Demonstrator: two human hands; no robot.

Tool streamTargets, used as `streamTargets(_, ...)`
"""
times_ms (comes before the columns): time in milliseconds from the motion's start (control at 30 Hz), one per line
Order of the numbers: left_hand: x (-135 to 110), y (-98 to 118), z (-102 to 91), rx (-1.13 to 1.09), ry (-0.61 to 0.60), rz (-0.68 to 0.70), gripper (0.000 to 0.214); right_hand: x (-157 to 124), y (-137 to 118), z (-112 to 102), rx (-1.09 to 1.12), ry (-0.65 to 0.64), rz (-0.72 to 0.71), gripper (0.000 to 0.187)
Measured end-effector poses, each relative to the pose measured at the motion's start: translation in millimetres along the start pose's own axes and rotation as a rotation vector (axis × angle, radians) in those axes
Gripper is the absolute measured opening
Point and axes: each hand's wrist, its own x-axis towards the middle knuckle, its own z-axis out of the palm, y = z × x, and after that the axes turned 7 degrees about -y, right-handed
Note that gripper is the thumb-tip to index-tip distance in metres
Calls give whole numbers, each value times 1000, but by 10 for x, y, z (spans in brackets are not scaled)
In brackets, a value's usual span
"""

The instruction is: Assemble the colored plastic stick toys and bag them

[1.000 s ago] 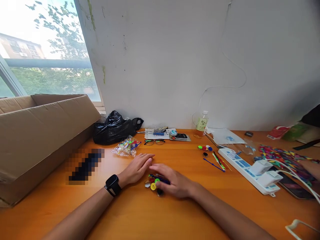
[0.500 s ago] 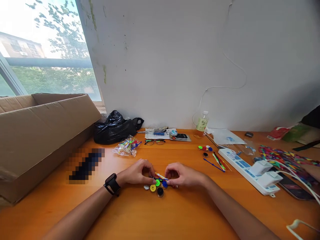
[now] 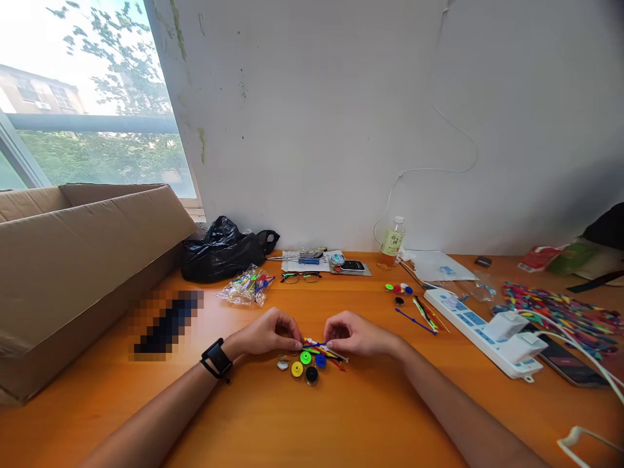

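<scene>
A thin blue plastic stick [image 3: 314,345] with small knobs stretches between my two hands, low over the table. My left hand [image 3: 273,333], wearing a black watch, pinches one end of it between thumb and fingers. At the other end, my right hand [image 3: 358,335] closes its thumb and fingertips on it. Beneath lie more coloured sticks, partly hidden, with a red tip [image 3: 340,366] poking out. Just in front sit small round plastic pieces with raised centres: green [image 3: 305,358], yellow [image 3: 297,370], black [image 3: 311,374], blue [image 3: 320,361] and white [image 3: 283,364].
A cardboard box [image 3: 88,260] fills the left side. Along the wall are a black plastic bag [image 3: 221,250], a clear bag of coloured parts [image 3: 246,286], glasses [image 3: 301,277] and a bottle [image 3: 392,242]. On the right lie a power strip [image 3: 480,331] and more sticks [image 3: 424,314].
Both hands have risen slightly off the pile and drawn apart a little, with the blue stick between them. The round pieces and the red stick tip are less covered now.
</scene>
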Motion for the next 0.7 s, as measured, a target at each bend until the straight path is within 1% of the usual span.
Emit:
streamTargets(100, 25, -17, -14, 49, 68, 13, 36, 20, 36, -45, -40, 41, -17, 14)
streamTargets(200, 61, -53, -14, 126, 221, 30, 37, 53, 73, -105, -68, 94, -36, 16)
streamTargets(300, 86, -108, -33, 230, 367, 55, 33, 84, 110, -176, -130, 240, -59, 19)
streamTargets(367, 82, -135, -55, 361, 426, 81, 21, 86, 132, -217, -201, 356, -61, 18)
streamTargets(400, 74, -140, -65, 444, 434, 100, 14, 77, 141, -231, -246, 401, -59, 16)
streamTargets(433, 64, -140, -72, 525, 420, 124, 7, 62, 147, -239, -295, 430, -58, 12)
streamTargets(467, 52, -135, -77, 592, 389, 150, 5, 42, 148, -240, -344, 442, -59, 9)
streamTargets(567, 21, -105, -78, 679, 281, 214, 18, -22, 117, -211, -470, 399, -73, 8)
streamTargets(633, 13, -91, -76, 681, 256, 229, 24, -54, 63, -179, -522, 365, -81, 8)
streamTargets(700, 12, -90, -79, 680, 255, 221, 22, -76, -8, -146, -561, 360, -91, 9)
